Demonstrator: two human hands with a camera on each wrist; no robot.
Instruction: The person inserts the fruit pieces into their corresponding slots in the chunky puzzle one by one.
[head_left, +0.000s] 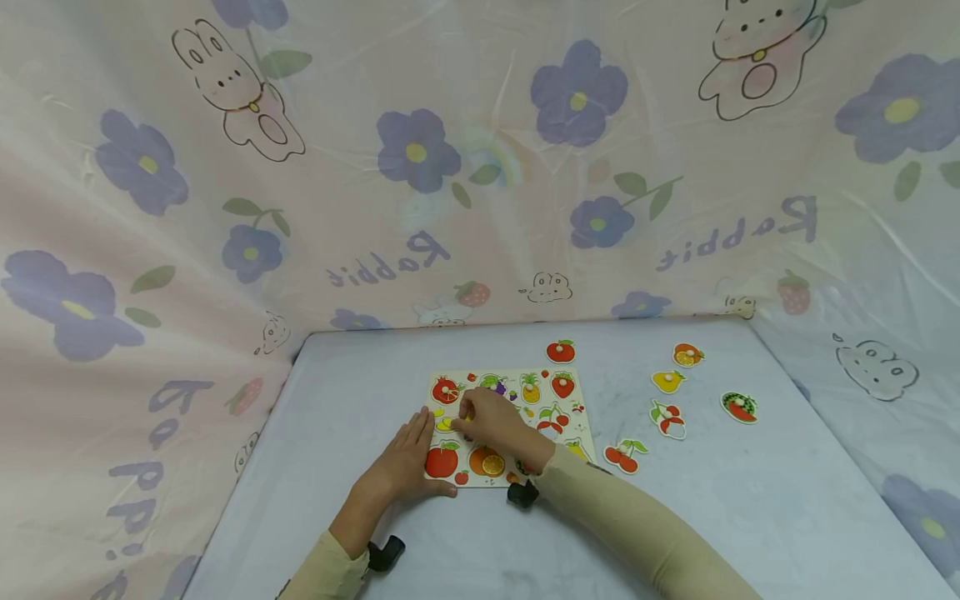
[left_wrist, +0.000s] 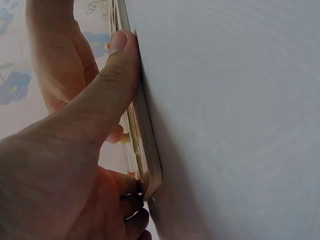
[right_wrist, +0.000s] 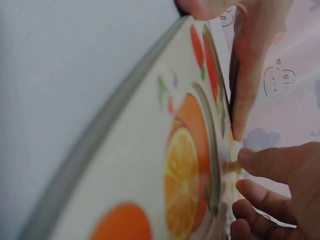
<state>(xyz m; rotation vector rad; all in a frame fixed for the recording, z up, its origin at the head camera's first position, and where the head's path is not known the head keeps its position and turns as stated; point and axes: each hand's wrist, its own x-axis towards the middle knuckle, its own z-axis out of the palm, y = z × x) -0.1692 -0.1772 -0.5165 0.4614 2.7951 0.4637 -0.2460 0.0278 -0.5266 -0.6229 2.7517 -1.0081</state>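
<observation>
A fruit puzzle board lies flat on the table. My left hand rests against its near left corner, straight fingers along the left side and thumb on the near edge. My right hand reaches over the board's left half. Its thumb and index finger pinch the small knob of a yellow puzzle piece, which is partly hidden by the fingers. Below the right hand the orange picture and the apple picture show on the board.
Right of the board lie loose pieces: cherries, a red-and-white fruit with leaves, a yellow pear, an orange and a watermelon slice. A red tomato-like piece lies behind the board. A patterned curtain surrounds the table.
</observation>
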